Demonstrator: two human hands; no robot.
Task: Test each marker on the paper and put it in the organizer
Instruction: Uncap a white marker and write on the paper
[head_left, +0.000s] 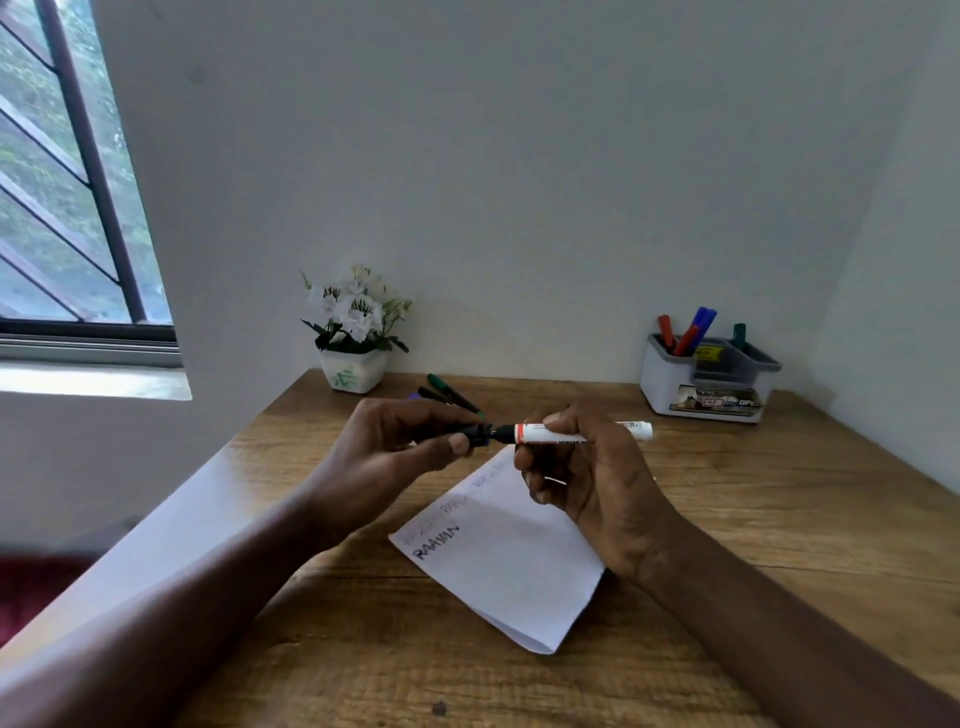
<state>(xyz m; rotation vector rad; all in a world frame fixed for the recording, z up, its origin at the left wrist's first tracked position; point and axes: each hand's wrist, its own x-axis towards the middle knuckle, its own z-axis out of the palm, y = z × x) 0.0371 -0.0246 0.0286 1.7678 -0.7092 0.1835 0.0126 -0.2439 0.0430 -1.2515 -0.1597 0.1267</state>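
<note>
head | marker (540, 433) in right fingers (563, 420) — cap (478, 432) in left fingers (460, 445)

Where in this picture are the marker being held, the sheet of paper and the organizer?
marker (535, 434): head view, on its white barrel beside the red band.
paper (519, 566): head view, on a blank part of the sheet.
organizer (657, 384): head view, on its white left wall.
</note>
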